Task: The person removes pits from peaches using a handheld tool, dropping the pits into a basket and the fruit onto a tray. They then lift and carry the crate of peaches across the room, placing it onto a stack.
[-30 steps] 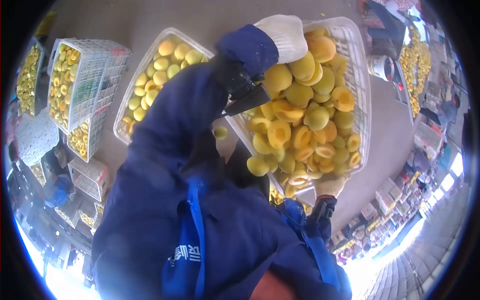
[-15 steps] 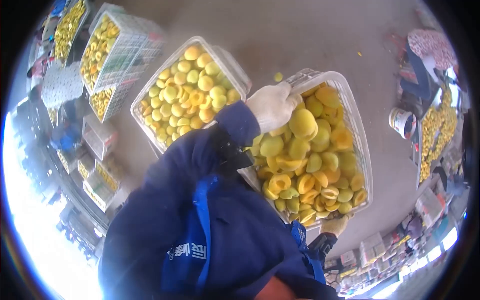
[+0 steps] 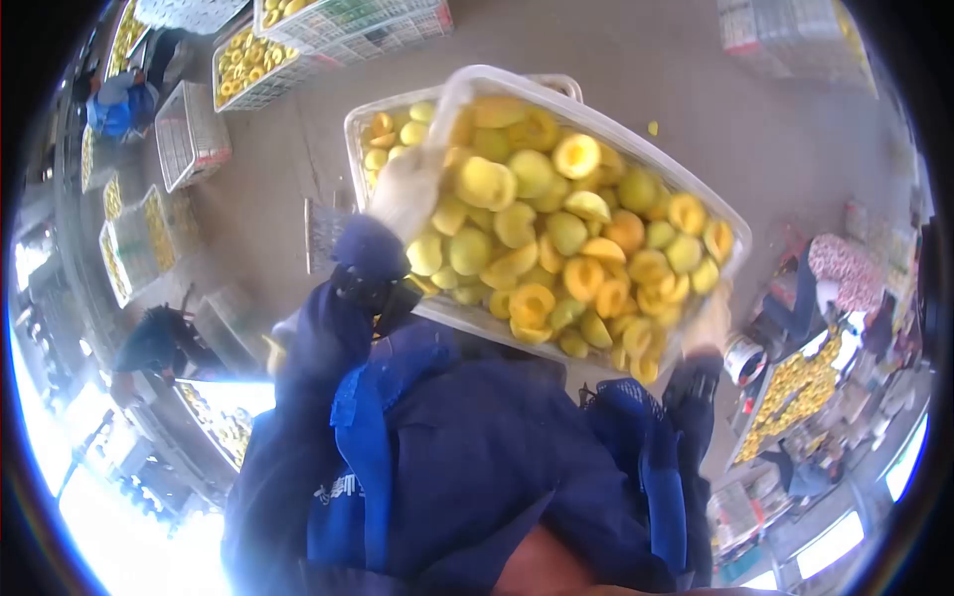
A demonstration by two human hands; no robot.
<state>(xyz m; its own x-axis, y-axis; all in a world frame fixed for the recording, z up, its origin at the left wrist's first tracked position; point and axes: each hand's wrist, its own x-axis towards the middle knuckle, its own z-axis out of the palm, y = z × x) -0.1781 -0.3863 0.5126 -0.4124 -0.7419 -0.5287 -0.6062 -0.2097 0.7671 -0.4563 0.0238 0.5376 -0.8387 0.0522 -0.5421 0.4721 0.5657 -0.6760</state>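
Observation:
A pale plastic crate [image 3: 452, 107] full of yellow peach halves [image 3: 566, 233] hangs tilted before my body, its right end lower. My left hand [image 3: 402, 199], in a light work glove, is closed at the crate's left end. At the lower right corner my right hand [image 3: 708, 318], also gloved and blurred, grips the other end; its fingers are partly hidden by the crate wall. Behind the held crate, and largely covered by it, is a second crate [image 3: 356, 129] of the same fruit.
Stacked crates [image 3: 368, 35] of fruit stand at the top left, with an upright crate [image 3: 191, 137] below them. A white bucket [image 3: 743, 360] is on the right, beside a fruit-covered table [image 3: 790, 397]. A person in a patterned top [image 3: 845, 273] works there, and another person [image 3: 164, 338] bends at left.
My view has turned and the held crate has swung leftward, so that it overlaps the second crate. Both hands have kept their hold on its ends.

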